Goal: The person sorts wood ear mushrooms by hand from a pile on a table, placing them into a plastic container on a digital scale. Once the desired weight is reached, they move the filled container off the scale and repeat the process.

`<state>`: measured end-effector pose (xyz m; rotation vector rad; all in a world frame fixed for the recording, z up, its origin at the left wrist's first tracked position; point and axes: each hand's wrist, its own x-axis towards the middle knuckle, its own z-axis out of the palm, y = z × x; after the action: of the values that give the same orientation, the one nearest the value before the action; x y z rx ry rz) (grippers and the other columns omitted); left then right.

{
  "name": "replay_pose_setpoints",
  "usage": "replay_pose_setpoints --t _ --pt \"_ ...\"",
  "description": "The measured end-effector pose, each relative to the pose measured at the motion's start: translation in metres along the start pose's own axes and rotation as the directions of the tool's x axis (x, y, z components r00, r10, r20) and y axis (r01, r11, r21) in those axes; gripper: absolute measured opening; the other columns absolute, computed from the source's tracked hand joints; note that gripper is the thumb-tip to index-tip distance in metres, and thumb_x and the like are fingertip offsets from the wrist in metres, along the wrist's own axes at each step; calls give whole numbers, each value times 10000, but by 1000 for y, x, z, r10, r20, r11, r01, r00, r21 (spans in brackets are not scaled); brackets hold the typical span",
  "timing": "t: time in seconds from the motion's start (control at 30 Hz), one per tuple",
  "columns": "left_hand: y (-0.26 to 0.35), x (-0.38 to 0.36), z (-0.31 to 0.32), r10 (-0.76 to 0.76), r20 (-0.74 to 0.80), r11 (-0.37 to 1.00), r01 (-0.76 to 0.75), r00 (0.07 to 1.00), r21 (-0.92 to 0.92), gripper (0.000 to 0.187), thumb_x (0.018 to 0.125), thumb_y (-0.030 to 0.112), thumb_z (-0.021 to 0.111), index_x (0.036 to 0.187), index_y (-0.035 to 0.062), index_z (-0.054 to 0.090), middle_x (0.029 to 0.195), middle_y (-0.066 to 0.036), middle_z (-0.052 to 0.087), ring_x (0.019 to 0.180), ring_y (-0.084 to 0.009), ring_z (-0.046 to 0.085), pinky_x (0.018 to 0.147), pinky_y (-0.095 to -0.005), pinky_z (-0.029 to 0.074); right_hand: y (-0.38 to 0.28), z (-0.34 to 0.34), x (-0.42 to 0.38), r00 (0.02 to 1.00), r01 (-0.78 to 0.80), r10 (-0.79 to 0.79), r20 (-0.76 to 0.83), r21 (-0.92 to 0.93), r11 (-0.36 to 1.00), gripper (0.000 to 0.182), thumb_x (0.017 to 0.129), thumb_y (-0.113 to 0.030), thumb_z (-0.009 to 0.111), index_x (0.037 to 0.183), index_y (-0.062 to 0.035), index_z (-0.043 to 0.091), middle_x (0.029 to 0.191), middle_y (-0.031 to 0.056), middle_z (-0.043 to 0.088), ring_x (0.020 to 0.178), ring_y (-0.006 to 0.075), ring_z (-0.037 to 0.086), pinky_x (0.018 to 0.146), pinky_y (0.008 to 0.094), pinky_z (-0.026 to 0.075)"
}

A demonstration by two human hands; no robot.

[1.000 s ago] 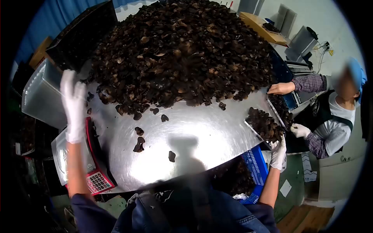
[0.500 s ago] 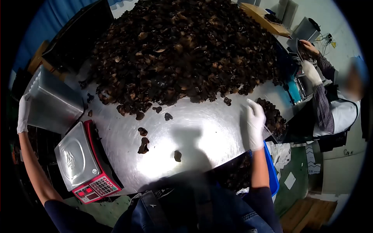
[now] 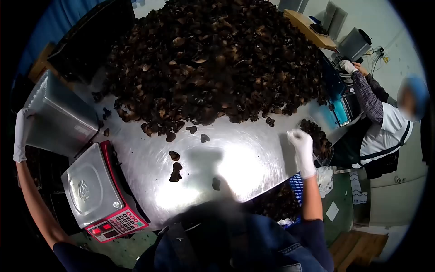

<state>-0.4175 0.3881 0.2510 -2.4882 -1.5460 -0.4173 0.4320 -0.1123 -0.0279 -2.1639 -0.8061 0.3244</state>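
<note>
My left hand (image 3: 21,135), in a white glove, is at the far left with its fingers hooked on the rim of a metal bin (image 3: 63,120). The fingertips are partly hidden there. My right hand (image 3: 302,152), also gloved, hovers above the table's right side with fingers curled together; anything between them is too small to make out. Beside it, a clear tray (image 3: 327,159) holds dark wood ear mushrooms. A large heap of wood ear mushrooms (image 3: 217,68) covers the back of the metal table (image 3: 253,154); several loose pieces lie in front.
A red scale (image 3: 93,186) with a lit display stands at front left. Below the table edge is a blue basket (image 3: 297,188) of dark pieces. At right, a co-worker (image 3: 385,122) reaches toward equipment. A black crate (image 3: 90,43) and cardboard box (image 3: 310,29) stand behind.
My right hand's fingers have curled in from a more open pose. My left hand stays at the bin. The co-worker's gloved hand has moved up and back. The view has shifted slightly.
</note>
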Motion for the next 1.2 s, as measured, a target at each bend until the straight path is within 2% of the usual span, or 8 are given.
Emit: replay_pose_setpoints --t 0.37,0.43,0.57,0.7,0.77,0.83,0.9,1.2 --pt "60 -6 -15 21 -29 997 -23 999 -71 143 892 -46 582 1019 -48 649 975 -100 648 930 -181 619 828 -298 487 -48 92 76 915 295 -379 -140 -411 863 301 748 -162 769 1047 -129 741 897 133 664 934 328 654 850 392 518" --pt "46 -7 -5 -54 -226 915 -42 973 -400 166 912 -21 606 1075 -36 634 1016 -78 651 954 -171 620 854 -290 487 -59 85 82 951 237 -301 -75 -452 860 263 743 -134 764 1002 -93 743 952 140 687 910 321 667 811 391 524" --pt "76 -21 -15 184 -300 982 -186 936 21 173 937 -2 603 1108 -14 627 1042 -64 637 954 -166 618 881 -272 481 -76 30 22 944 316 -321 -71 -72 946 196 790 -36 708 983 -5 703 968 135 690 891 217 666 810 297 506" --pt "144 -53 -32 214 -473 977 -185 854 109 164 932 17 614 1094 -10 627 1015 -80 634 932 -201 629 850 -260 487 -17 -70 -66 907 329 -146 395 -446 832 200 722 -16 726 918 -50 746 723 116 676 657 261 667 647 346 531" --pt "213 -94 -37 243 -545 970 -213 802 119 142 903 -30 638 1040 -2 661 966 -87 649 889 -196 634 790 -278 500 -3 -94 -118 891 278 154 428 -781 559 433 712 -234 815 1108 -94 708 992 162 687 836 366 676 733 437 537" --pt "268 -145 -17 159 -519 987 -127 840 95 230 802 -99 683 991 32 692 847 -81 626 782 -211 609 702 -323 500 -37 -60 -166 937 333 -48 345 -846 417 533 738 -287 805 1219 -110 658 1045 189 668 895 378 663 780 451 534" --pt "296 -191 8 228 -433 962 -133 872 240 287 739 -46 718 989 94 699 831 -60 607 794 -258 601 694 -350 492 -63 3 -190 882 467 -419 215 -286 837 558 780 -309 771 1275 -105 614 1079 183 647 980 364 629 837 453 513" --pt "334 -288 77 -141 -207 986 156 968 57 360 748 6 716 1084 92 617 966 -98 599 920 -306 581 800 -420 463 -152 145 -172 626 693 -553 549 -66 718 449 741 -205 793 1166 -143 663 982 89 656 903 288 633 796 387 520"
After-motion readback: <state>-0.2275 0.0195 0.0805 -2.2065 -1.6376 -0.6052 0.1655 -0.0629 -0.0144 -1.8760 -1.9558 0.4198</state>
